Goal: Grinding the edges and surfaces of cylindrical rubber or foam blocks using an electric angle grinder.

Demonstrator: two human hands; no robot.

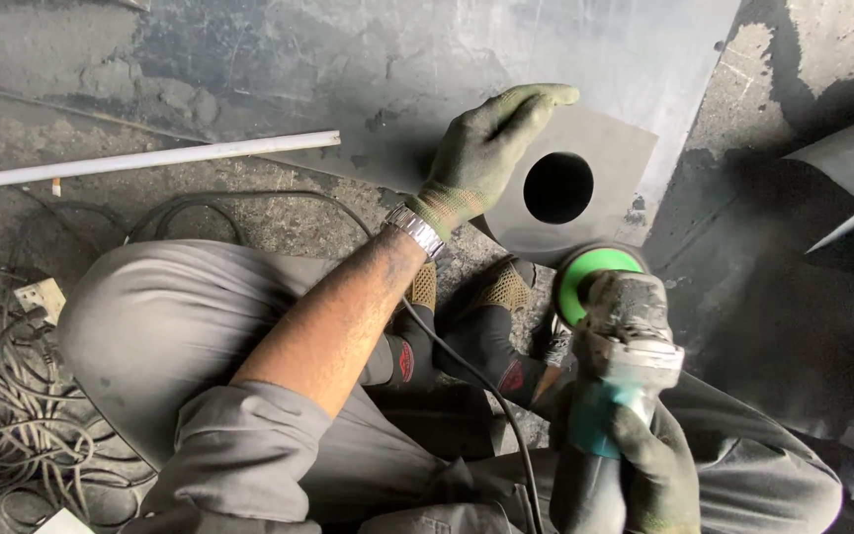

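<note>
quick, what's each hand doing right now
Left hand: open, gloved, pressed flat on the grey metal plate beside its round hole.
Right hand: closed around the angle grinder.

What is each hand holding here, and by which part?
The right hand grips an angle grinder around the rear of its body. The left hand grasps nothing: it presses flat on a grey metal plate beside its round hole.

The left hand [481, 148] lies flat on the metal plate [610, 153], left of its round hole [557, 187]. The right hand [649, 465] holds the angle grinder [620, 336] just below the plate. A pipe [140, 158] lies far left of the left hand.
</note>
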